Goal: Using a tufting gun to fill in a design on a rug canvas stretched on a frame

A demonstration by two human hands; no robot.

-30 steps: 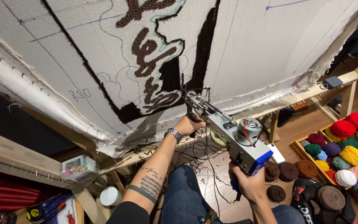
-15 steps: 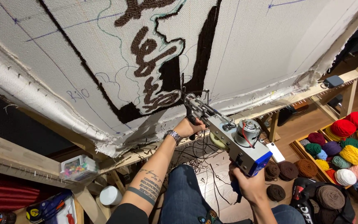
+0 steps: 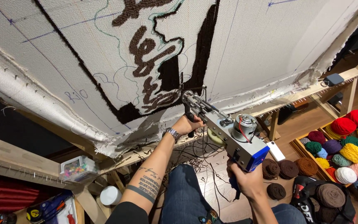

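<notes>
While tufting gun (image 3: 224,128) stays pressed to stretched white cloth (image 3: 249,45), nearly unmoved from a second ago, left hand (image 3: 187,123) grips front handle, right hand (image 3: 247,180) clenches rear grip; dark pile barely extended.

Tattooed left forearm (image 3: 148,182), metal wristwatch (image 3: 171,133), blue jeans (image 3: 183,195)

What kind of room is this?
Likely a rug-making workshop: white cloth stretched on a wooden frame, a tufting gun in both hands, and balls of yarn on the floor.
</notes>
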